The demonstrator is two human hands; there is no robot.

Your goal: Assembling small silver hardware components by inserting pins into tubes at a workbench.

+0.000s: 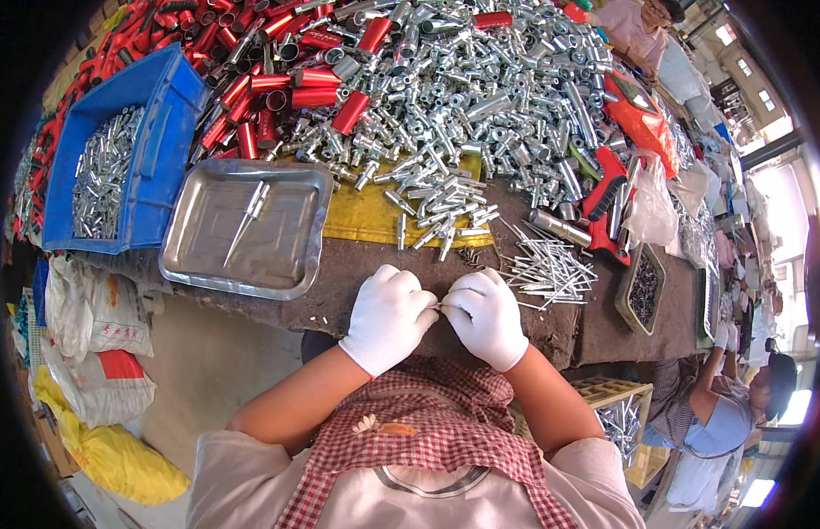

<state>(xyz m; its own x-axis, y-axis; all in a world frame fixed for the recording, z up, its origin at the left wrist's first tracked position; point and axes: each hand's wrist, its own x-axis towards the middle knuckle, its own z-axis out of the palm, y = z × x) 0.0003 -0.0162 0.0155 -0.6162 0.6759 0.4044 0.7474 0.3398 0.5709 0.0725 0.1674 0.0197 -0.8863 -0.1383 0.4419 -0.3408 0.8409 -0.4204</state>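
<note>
While the gloved left hand (pixel 388 316) and right hand (pixel 486 316) pinch one thin metal pin (pixel 440 306) between fingertips, alignment should stay straight, pressure light, above the table edge (pixel 339 304).

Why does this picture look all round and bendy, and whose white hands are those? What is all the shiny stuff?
The camera sits on a person's head and looks down, and its wide lens bends the edges. The left hand and right hand are that person's own, in white gloves. Their fingers meet around something thin and small, too tiny to make out. On the dark table lie a big heap of silver metal parts, red tubes, thin metal pins, a steel tray holding a pointed metal piece, and a blue bin with more silver bits. Other people work nearby.
</note>
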